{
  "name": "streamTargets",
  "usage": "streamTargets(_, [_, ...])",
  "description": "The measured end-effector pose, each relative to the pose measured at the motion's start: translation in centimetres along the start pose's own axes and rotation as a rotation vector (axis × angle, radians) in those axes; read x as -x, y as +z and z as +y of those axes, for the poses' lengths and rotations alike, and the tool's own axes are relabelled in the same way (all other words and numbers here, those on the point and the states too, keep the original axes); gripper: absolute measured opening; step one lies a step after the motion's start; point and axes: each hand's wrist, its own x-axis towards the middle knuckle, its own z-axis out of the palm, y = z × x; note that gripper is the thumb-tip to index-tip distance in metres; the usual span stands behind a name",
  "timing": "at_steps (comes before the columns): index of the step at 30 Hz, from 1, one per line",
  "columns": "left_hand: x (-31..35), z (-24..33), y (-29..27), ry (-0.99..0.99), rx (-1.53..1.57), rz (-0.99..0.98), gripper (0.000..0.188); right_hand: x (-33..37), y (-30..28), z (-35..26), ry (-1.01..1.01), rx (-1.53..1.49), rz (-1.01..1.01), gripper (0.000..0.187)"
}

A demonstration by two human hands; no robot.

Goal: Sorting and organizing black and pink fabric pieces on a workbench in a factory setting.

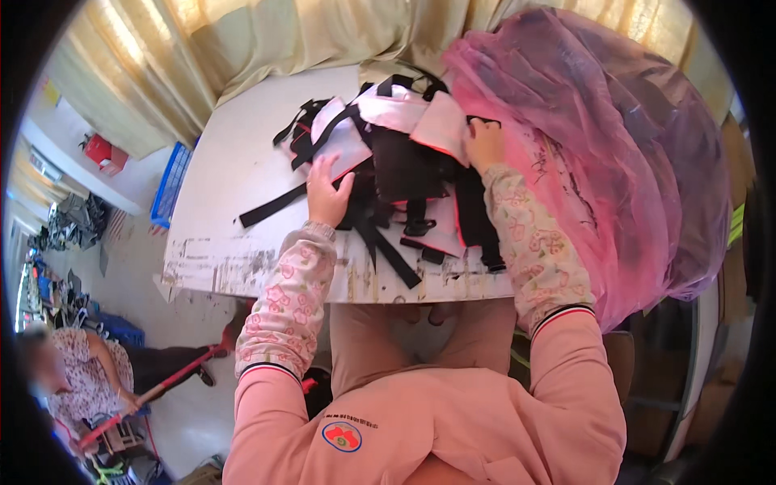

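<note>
On the white table lies a heap of strapped padded gear (408, 166), with white-pink shiny panels, black fabric, red-orange edging and black straps; its exact kind I cannot tell. My left hand (327, 192) rests at the left of the heap, fingers apart, touching the edge of a pale panel (346, 144). At the right side, my right hand (485, 147) has its fingers curled over a black strap (487, 122) beside another pale panel (440, 125). A long black strap (275, 204) trails to the left, and others hang toward the table's front edge.
Pink plastic sheeting (582, 162) bulges along the right of the worn white table (234, 145). Cream curtains (299, 32) hang behind it. A blue crate (170, 184) stands past the left edge. At lower left a person (89, 372) holds a long red handle (162, 386).
</note>
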Motion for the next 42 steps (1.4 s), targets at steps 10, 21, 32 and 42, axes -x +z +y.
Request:
streamTargets(10, [13.2,6.0,-3.5,0.083,0.019,-0.14,0.053,4.2,-2.4,-5.6,-0.154,0.094,-0.31,0.046])
streamTargets(21, [16.0,10.1,-0.4,0.216,-0.204,-0.505,0.074,5.2,-1.2,-3.1,-0.285,0.253,-0.261,0.018])
streamTargets(32, [14.1,7.8,5.2,0.029,-0.158,-0.618,0.077,9.4,-10.7,-3.5,0.155,-1.152,0.224,0.021])
streamTargets(42, [15.4,5.8,4.1,-0.195,0.481,-0.121,0.036,30.6,-11.1,-7.5,0.539,-1.801,-0.151,0.032])
